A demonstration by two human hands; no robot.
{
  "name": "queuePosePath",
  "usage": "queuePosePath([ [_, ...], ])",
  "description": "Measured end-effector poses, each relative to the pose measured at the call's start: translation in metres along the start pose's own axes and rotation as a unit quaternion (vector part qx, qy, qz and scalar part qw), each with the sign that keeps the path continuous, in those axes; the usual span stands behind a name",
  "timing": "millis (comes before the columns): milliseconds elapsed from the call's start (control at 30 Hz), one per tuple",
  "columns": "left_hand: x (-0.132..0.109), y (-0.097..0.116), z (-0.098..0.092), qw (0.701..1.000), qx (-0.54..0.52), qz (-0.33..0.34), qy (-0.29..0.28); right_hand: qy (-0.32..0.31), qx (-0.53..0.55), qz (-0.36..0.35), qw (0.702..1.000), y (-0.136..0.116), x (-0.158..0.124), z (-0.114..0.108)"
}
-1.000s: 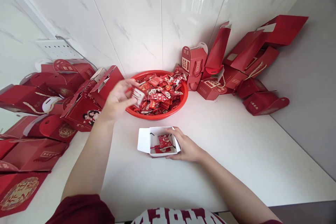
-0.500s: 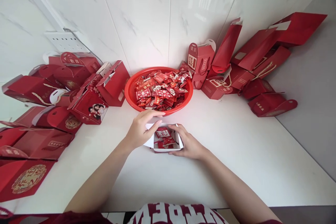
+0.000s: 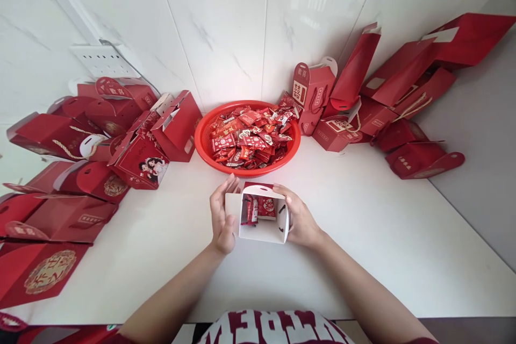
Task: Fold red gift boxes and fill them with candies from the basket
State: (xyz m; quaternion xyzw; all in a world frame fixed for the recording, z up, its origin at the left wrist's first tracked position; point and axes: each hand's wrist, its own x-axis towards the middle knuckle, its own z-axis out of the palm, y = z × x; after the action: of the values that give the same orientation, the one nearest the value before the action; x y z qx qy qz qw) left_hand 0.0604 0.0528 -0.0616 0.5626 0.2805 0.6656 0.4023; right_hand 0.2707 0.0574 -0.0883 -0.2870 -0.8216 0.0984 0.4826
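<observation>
Between my two hands is a small red paper gift box [image 3: 264,233] with a white inside, its opening tilted toward me and its flaps spread. Several red wrapped candies [image 3: 266,207] lie inside it. My left hand [image 3: 222,217] holds the box at its left flap, thumb in front and fingers behind. Around the right side curls my right hand [image 3: 301,219], its fingertips on the upper right corner. Just beyond the box stands a red plastic basket [image 3: 200,153], heaped with red wrapped candies.
Red gift boxes [image 3: 60,215] are crowded along the left side of the white table [image 3: 363,258]. More red boxes [image 3: 419,158] are stacked at the back right. Behind stands a tiled wall [image 3: 226,27] with a white socket panel [image 3: 102,60].
The box has tipped so that its opening faces me more, and the candies in it have shifted. My left hand has moved from above the box down to its left side.
</observation>
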Motion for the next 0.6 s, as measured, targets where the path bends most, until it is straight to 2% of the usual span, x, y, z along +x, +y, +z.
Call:
queuePosePath([
  [100,0.000,-0.001,-0.003,0.996,-0.060,-0.046,-0.051,-0.008,0.024,0.019,1.000,0.000,0.000,-0.003],
  [167,0.000,-0.004,-0.010,0.992,-0.072,-0.065,-0.084,-0.037,0.038,0.067,0.996,0.000,-0.001,-0.004],
  [267,0.000,-0.007,-0.018,0.991,-0.051,-0.038,-0.115,-0.065,0.058,0.156,0.984,-0.001,-0.004,-0.002],
  [333,0.000,-0.008,-0.021,0.990,-0.028,-0.006,-0.137,-0.061,0.069,0.184,0.979,-0.002,-0.005,0.000],
  [500,-0.002,-0.006,-0.021,0.980,0.030,0.076,-0.181,-0.045,0.102,0.149,0.983,-0.007,-0.004,-0.003],
  [600,-0.002,-0.005,-0.022,0.977,0.067,0.090,-0.183,-0.033,0.109,0.132,0.985,-0.011,0.000,-0.007],
])
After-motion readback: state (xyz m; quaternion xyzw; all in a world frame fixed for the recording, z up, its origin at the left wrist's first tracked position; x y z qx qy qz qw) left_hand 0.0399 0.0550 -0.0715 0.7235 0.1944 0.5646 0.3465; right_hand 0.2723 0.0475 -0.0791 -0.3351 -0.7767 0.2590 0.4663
